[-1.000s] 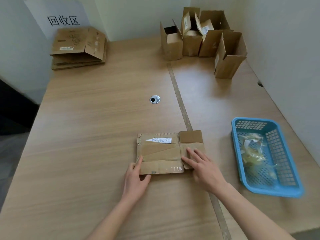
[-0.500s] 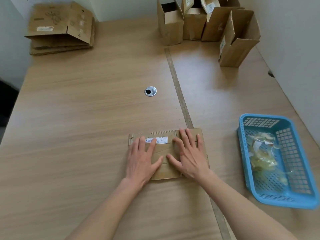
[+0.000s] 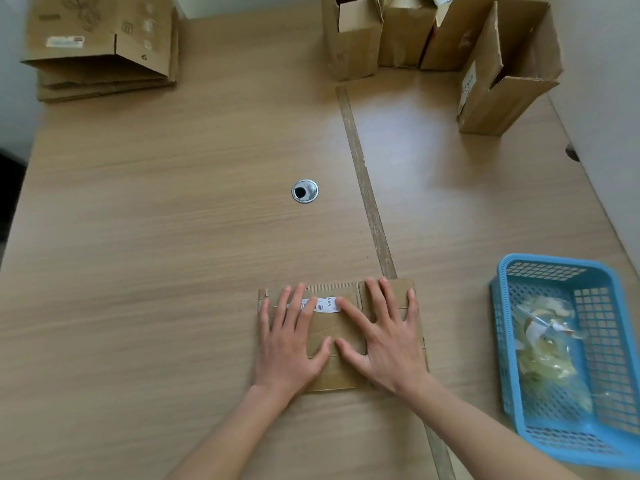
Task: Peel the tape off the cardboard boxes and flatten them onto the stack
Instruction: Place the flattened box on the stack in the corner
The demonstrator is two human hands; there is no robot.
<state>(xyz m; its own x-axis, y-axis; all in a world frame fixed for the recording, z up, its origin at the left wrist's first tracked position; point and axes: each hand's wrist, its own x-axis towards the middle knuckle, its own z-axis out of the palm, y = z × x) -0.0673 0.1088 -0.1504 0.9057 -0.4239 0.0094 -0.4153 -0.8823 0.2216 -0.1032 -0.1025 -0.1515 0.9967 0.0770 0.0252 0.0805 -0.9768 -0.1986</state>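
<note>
Far left corner of counter (image 3: pixel 173 209): stack of flattened boxes (image 3: pixel 100 46), several layers, top sheet bearing a white label; it lies against the counter's far edge, well apart from the hands.
Counter centre: round metal cable port (image 3: pixel 304 191), set flush in the wood-grain surface.
Counter seam: worn strip (image 3: pixel 367 188) running from the far side toward the near edge, passing under the flattened box.
Near edge, centre: flattened box (image 3: pixel 341 341) lying flat on the counter across the seam; white barcode label (image 3: pixel 327 304) near its far edge, partly covered by fingers.
Left hand (image 3: pixel 291 344): palm down on the left half of the flattened box; fingers straight and spread, pressing the cardboard, tips on the label.
Right hand (image 3: pixel 384 337): palm down on the right half of the flattened box; fingers straight and spread, pressing; thumb close to the left thumb, contact cannot be told.
Far right corner: upright boxes (image 3: pixel 433 39), four visible, flaps open, grouped along the far edge; the rightmost stands nearer than the others.
Right edge, near side: blue plastic basket (image 3: pixel 540 271) with perforated walls, holding crumpled tape (image 3: pixel 543 348), clear and yellowish with white scraps; basket near the right hand, not touching the flattened box.
</note>
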